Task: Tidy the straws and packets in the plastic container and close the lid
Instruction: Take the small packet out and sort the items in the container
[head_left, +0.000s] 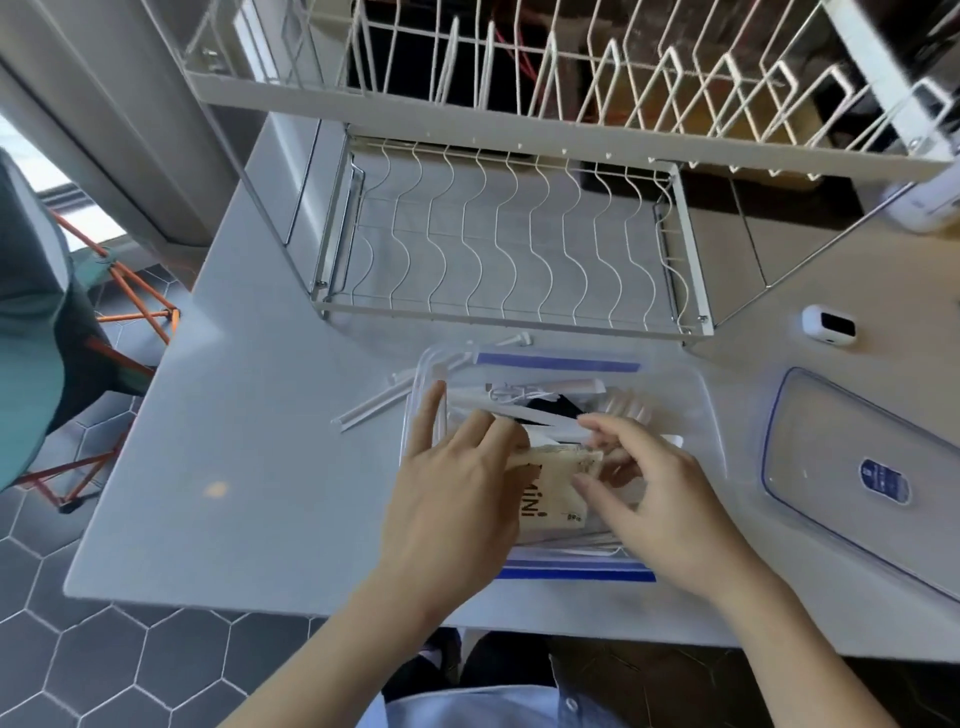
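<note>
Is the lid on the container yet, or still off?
Off. The lid lies flat on the counter right of the open container, while both hands work inside it.

lid: right edge cut off | packet: print partly hidden by left hand

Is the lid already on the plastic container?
No, the lid lies flat on the counter to the right of the open plastic container, in which both hands work.

head cam | single view | looks forward and steeply down, close over counter | wide-angle
</note>
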